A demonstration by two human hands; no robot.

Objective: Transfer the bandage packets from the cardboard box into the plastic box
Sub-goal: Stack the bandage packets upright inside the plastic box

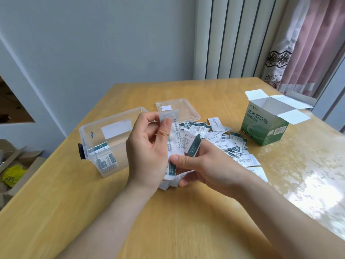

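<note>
Home room, curtain [306,43], wooden table [168,212]

2 bare forearms [119,217] lead to the bare left hand [147,152] and right hand [203,165], fingernails [168,122] short and plain.

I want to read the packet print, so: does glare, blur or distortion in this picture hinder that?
Head view: bright glare washes out the table at the right; head view: small print on the held packets is soft, but the large characters on the cardboard box read clearly; head view: the wide angle makes the ribbed panel behind lean.
</note>
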